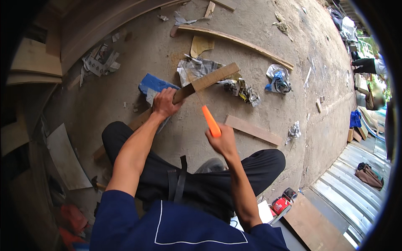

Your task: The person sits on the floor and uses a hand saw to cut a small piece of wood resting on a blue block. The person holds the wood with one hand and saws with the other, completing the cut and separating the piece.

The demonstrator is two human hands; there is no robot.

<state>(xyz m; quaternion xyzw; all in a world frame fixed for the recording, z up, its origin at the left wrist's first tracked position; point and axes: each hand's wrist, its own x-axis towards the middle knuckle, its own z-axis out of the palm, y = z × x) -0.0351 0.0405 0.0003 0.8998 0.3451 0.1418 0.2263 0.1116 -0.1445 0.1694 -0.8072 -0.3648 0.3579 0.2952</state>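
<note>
My right hand point(222, 140) is closed around the orange handle of a handsaw point(211, 121). Its thin blade, seen almost edge-on, runs from the handle toward a wooden plank point(217, 77). At the blade's far end a line crosses the plank, where its tone changes from dark to lighter. My left hand point(166, 101) is wrapped over the plank, left of that line, and presses on it. Beneath the plank, beside my left hand, lies a blue block point(154, 86). The plank slants back past my left knee, partly hidden by my forearm.
Crumpled newspaper point(201, 67) lies under the plank's far end. A long wood strip point(238, 45) and a short board point(253, 130) rest on the concrete. A hammer point(98, 184) is by my left thigh, a red-and-black tool point(281, 205) at my right. People point(368, 67) are at far right.
</note>
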